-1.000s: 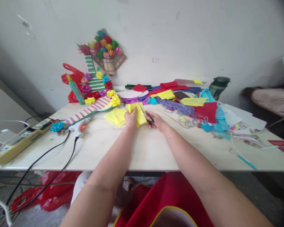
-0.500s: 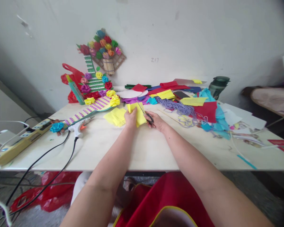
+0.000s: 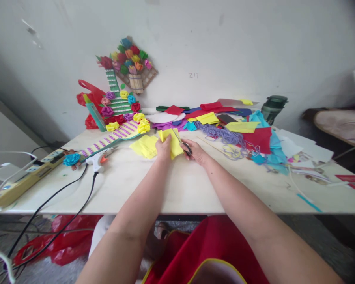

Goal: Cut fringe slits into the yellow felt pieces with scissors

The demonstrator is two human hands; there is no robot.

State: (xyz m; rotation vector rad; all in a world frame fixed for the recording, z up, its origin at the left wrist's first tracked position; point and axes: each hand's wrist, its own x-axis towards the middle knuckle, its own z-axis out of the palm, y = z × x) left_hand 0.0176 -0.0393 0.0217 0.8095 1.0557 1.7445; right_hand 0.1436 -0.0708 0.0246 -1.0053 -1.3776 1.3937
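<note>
My left hand (image 3: 163,147) is closed on a folded piece of yellow crepe paper (image 3: 175,144), thumb on top, a little above the table. In my right hand (image 3: 195,151) is a pair of scissors (image 3: 187,148) with dark handles, the fingers wrapped round the loops. The blades point away to the upper left and lie against the right part of the yellow paper; whether they are parted I cannot tell. More yellow crepe paper (image 3: 143,146) lies on the table just left of my left hand.
A white glue gun (image 3: 95,158) with a black cord and a yellow power strip (image 3: 32,177) are at the left. Behind stands a guitar-shaped craft (image 3: 121,132) with paper flowers. Purple yarn (image 3: 220,133), coloured paper (image 3: 258,140) and a dark bottle (image 3: 273,108) occupy the back right.
</note>
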